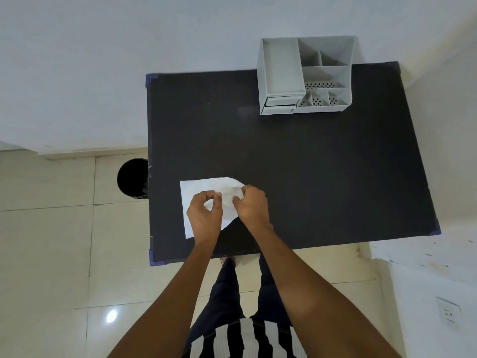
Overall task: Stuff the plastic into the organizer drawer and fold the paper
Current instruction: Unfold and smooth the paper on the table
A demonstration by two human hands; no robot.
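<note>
A: Which step is this, would you say?

B: The first one, I'd judge, the plastic. Going left to right: the white paper point(196, 192) lies flat on the near left part of the black table point(309, 164). The left hand point(205, 215) is over it, fingers curled, thumb and forefinger pinched at the edge of something pale and crumpled. The right hand point(251, 205) is just beside, closed around the same thing.

A: That's the plastic?

B: It looks like thin, translucent plastic point(231, 195) bunched between both hands, above the paper's right part. It's hard to separate from the sheet, since both are whitish.

A: And the organizer?

B: The grey organizer point(304, 76) stands at the far right of the table, well apart from the hands. Its small drawer point(281, 102) is at the near left corner of it and seems slightly pulled out, though I can't tell how far.

A: So what comes next?

B: I'd guess the bunch needs squeezing smaller, then carrying far and right to the drawer, which may need opening wider. The paper is not yet folded.

A: And the room?

B: Left of the table there's a black bin point(133, 178) on the pale tiled floor point(51, 254). White walls run behind and on the right, with a wall socket point(447, 312) near the bottom right.
</note>
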